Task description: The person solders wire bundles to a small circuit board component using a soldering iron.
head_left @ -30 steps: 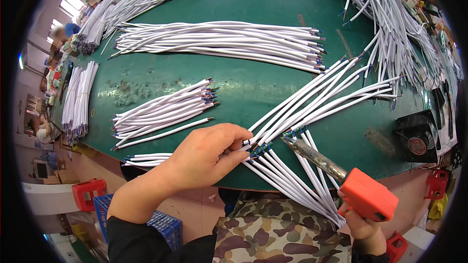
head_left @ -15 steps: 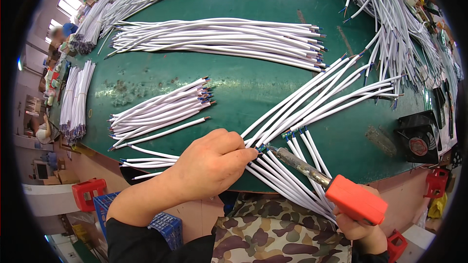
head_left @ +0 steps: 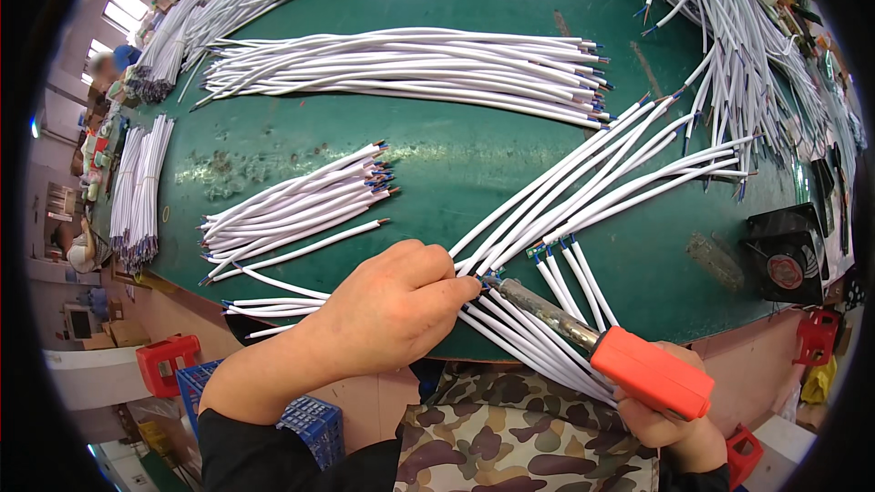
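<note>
My left hand [head_left: 401, 305] is closed in a pinch on a white cable at its wire end, beside a small green circuit board [head_left: 492, 275]. Most of what lies between the fingers is hidden. In my right hand [head_left: 670, 415] is a soldering iron [head_left: 647, 372] with a red handle. Its metal barrel slants up and left, and the tip is at the wire ends by my left fingertips. White cables [head_left: 583, 187] fan out from the boards to the upper right, and more cables [head_left: 538, 351] run down toward the camouflage cloth on my lap. A second green board [head_left: 550, 248] lies just right.
On the green table [head_left: 437, 141] lie a short cable bundle [head_left: 301, 205] and a long one [head_left: 401, 73]. A large cable heap [head_left: 729, 73] covers the upper right. A black fan [head_left: 784, 253] stands at the right edge. A blue crate [head_left: 310, 424] and red stool [head_left: 169, 364] are lower left.
The soldering iron has shifted slightly left with my right hand, its tip now nearer my left fingertips. My left hand keeps its pinch in nearly the same place.
</note>
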A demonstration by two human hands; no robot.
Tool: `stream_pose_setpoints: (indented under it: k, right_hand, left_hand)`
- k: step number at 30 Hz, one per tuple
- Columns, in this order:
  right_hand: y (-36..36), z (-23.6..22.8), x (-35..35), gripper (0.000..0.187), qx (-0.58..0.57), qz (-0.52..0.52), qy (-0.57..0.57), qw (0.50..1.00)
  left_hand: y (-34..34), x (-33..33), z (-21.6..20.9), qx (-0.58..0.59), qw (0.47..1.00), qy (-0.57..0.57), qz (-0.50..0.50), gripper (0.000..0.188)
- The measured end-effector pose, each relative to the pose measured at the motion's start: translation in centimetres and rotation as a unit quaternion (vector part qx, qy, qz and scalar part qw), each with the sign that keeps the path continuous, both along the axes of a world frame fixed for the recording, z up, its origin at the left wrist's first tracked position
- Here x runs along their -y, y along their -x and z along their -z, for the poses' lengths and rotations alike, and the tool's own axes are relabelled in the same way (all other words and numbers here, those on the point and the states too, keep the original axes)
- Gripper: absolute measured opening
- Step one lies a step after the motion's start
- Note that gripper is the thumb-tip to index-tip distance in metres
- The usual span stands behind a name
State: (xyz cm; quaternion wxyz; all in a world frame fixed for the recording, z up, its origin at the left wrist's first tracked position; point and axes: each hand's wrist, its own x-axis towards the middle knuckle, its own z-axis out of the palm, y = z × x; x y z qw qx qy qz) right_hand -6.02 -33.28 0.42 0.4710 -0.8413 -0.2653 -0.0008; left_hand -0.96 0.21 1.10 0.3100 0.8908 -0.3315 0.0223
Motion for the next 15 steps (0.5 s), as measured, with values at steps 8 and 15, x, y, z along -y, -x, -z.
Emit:
stream_pose_setpoints:
  k: [8, 15]
  right_hand:
    - [-0.13, -0.49, -0.29, 0.02, -0.031, 0.002, 0.0, 1.0]
    - [-0.15, -0.43, 0.04, 0.021, -0.031, -0.017, 0.023, 0.999]
  left_hand:
    - [-0.04, 0.02, -0.11, -0.01, 1.0, -0.012, -0.001, 0.028]
    - [-0.1, 0.09, -0.26, -0.018, 1.0, -0.021, -0.001, 0.029]
